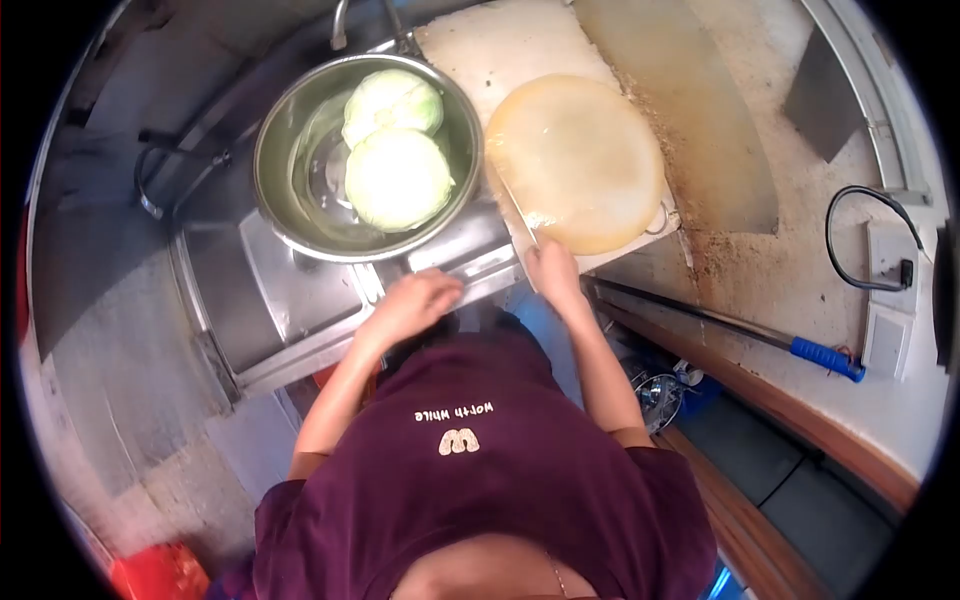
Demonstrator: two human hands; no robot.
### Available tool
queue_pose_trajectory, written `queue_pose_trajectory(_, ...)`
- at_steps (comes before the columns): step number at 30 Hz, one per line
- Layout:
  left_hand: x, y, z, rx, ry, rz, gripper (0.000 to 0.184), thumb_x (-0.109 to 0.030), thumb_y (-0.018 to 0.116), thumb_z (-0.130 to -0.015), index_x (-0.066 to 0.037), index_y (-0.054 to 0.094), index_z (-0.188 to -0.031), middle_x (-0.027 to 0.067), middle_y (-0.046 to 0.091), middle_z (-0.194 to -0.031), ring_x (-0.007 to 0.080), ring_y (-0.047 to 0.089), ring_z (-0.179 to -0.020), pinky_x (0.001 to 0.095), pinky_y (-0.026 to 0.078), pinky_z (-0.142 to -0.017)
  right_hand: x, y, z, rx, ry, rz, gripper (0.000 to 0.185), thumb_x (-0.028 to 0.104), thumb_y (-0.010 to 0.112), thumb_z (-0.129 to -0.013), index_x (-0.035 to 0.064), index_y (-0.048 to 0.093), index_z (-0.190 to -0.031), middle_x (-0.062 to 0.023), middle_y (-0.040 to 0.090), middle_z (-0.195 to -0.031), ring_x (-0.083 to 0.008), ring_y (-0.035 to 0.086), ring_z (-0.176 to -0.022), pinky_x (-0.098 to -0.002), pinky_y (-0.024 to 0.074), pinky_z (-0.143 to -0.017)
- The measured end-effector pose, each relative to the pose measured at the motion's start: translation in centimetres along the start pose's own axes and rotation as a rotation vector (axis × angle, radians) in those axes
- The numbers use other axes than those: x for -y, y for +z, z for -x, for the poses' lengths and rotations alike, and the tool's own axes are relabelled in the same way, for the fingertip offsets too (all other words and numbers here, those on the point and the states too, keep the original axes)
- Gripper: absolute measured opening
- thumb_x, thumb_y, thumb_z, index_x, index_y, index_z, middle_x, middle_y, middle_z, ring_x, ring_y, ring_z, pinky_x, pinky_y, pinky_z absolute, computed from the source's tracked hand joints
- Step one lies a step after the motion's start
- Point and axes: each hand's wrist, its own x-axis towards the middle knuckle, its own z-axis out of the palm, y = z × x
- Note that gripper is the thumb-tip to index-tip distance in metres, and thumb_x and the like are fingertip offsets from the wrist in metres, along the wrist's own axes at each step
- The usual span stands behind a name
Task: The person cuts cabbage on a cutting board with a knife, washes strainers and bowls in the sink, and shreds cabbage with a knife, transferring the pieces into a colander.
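From the head view, we look down past a dark purple shirt (560, 440) at two bare hands working at a metal sink (290, 295) and a pale table (510, 45) to its right. Our right hand (555, 268) is closed around the handle of a knife (518, 210); the thin blade points away from us, along the near left edge of a round cutting board (580, 160). We cannot tell whether the blade touches the board. The board looks wet and lies flat on the table, with a metal ring (657, 218) at its near right edge.

Our left hand (420, 297) is just this side of the basin, over the front edge of the sink, its fingers loosely curled; the palm is turned from view, so we cannot tell whether it holds anything. The large metal basin (290, 130) stands over the sink, left of the board, and in it we see two pale green cabbages, the nearer one (400, 180) overlapping the farther one (393, 100). A faucet (340, 25) shows beyond the basin. Well to the right, a rod with a blue grip (828, 360) slants along the table's front.
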Motion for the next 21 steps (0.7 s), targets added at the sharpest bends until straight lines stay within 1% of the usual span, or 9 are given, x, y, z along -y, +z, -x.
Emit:
queue_pose_trajectory(3, -0.2, -0.2, -0.1, 0.135, 0.07, -0.023, 0.02, -0.021, 0.053, -0.085, -0.006, 0.064, -0.093, 0.0126, 0.062, -0.094, 0.0307, 0.059, -0.088, 0.0385, 0.047, -0.076, -4.4, -0.7, -2.6, -0.146, 0.049, 0.056, 0.019, 0.011, 0.051, -0.079, -0.0027, 0.058, -0.091, -0.0246, 0.061, -0.081, -0.0408, 0.06, -0.077, -0.0479, 0.0473, -0.068)
queue_pose_trajectory(5, 1.1, 0.1, 0.2, 0.203, 0.102, -0.008, 0.022, -0.021, 0.055, -0.086, -0.004, 0.063, -0.096, 0.0138, 0.063, -0.093, 0.031, 0.06, -0.085, 0.0358, 0.047, -0.074, -7.0, -4.0, -5.8, -0.414, 0.137, 0.113, 0.018, 0.011, 0.052, -0.079, -0.0036, 0.058, -0.087, -0.0247, 0.06, -0.08, -0.0405, 0.06, -0.078, -0.047, 0.0476, -0.068)
queue_pose_trajectory(6, 1.8, 0.3, 0.3, 0.233, 0.09, 0.024, 0.022, -0.022, 0.055, -0.086, -0.004, 0.063, -0.096, 0.0136, 0.063, -0.093, 0.0307, 0.06, -0.085, 0.0356, 0.047, -0.074, -8.1, -5.9, -7.3, -0.444, 0.128, 0.252, 0.027, 0.012, 0.048, -0.081, -0.0039, 0.057, -0.101, -0.0245, 0.06, -0.082, -0.0382, 0.06, -0.081, -0.0469, 0.0466, -0.07)
queue_pose_trajectory(7, 2.4, 0.6, 0.7, 0.269, 0.074, 0.058, 0.022, -0.022, 0.055, -0.086, -0.004, 0.063, -0.096, 0.0134, 0.063, -0.093, 0.0305, 0.06, -0.084, 0.0353, 0.047, -0.074, -9.3, -7.4, -9.0, -0.4, 0.175, 0.287, 0.026, 0.011, 0.047, -0.081, -0.0038, 0.057, -0.1, -0.024, 0.061, -0.086, -0.0373, 0.06, -0.083, -0.0455, 0.0476, -0.072)
queue_pose_trajectory(8, 3.0, 0.9, 1.1, 0.304, 0.057, 0.09, 0.023, -0.022, 0.054, -0.086, -0.004, 0.063, -0.096, 0.0132, 0.063, -0.093, 0.0302, 0.06, -0.084, 0.0351, 0.047, -0.074, -11.1, -7.4, -11.0, -0.498, 0.107, 0.316, 0.024, 0.01, 0.047, -0.08, -0.0038, 0.058, -0.097, -0.0243, 0.062, -0.086, -0.0382, 0.06, -0.083, -0.0463, 0.0482, -0.073)
queue_pose_trajectory(11, 4.4, 1.8, 2.1, 0.373, 0.04, 0.07, 0.024, -0.024, 0.054, -0.087, -0.004, 0.063, -0.096, 0.013, 0.062, -0.092, 0.0297, 0.06, -0.085, 0.0352, 0.047, -0.075, -9.8, -5.7, -14.1, -0.421, 0.231, 0.35, 0.022, 0.007, 0.046, -0.079, -0.0036, 0.058, -0.093, -0.0258, 0.061, -0.081, -0.0401, 0.061, -0.08, -0.0479, 0.0485, -0.071)
queue_pose_trajectory(12, 4.3, 1.9, 2.3, 0.364, 0.018, 0.118, 0.024, -0.026, 0.053, -0.086, -0.005, 0.064, -0.093, 0.0138, 0.064, -0.089, 0.0318, 0.06, -0.083, 0.0383, 0.046, -0.078, -8.8, -4.7, -14.4, -0.41, 0.195, 0.337, 0.021, 0.006, 0.046, -0.079, -0.0036, 0.058, -0.093, -0.0261, 0.061, -0.079, -0.0407, 0.061, -0.078, -0.0485, 0.0485, -0.07)
queue_pose_trajectory(18, 4.6, 4.2, 1.7, 0.478, 0.002, 0.11, 0.027, -0.027, 0.053, -0.085, -0.006, 0.064, -0.096, 0.0142, 0.064, -0.091, 0.0305, 0.061, -0.084, 0.0381, 0.047, -0.078, -0.4, 3.2, -8.7, -0.258, 0.086, 0.097, 0.02, 0.006, 0.046, -0.078, -0.0024, 0.058, -0.093, -0.0274, 0.06, -0.081, -0.0419, 0.06, -0.078, -0.0485, 0.0486, -0.069)
queue_pose_trajectory(21, 3.9, 6.9, 0.1, 0.519, 0.099, 0.079, 0.028, -0.029, 0.053, -0.085, -0.006, 0.065, -0.097, 0.0144, 0.065, -0.088, 0.0306, 0.061, -0.083, 0.038, 0.047, -0.077, 1.5, 1.3, -4.3, -0.127, -0.009, -0.005, 0.02, 0.01, 0.051, -0.077, -0.0001, 0.057, -0.093, -0.0236, 0.062, -0.083, -0.0393, 0.06, -0.084, -0.0463, 0.0476, -0.074)
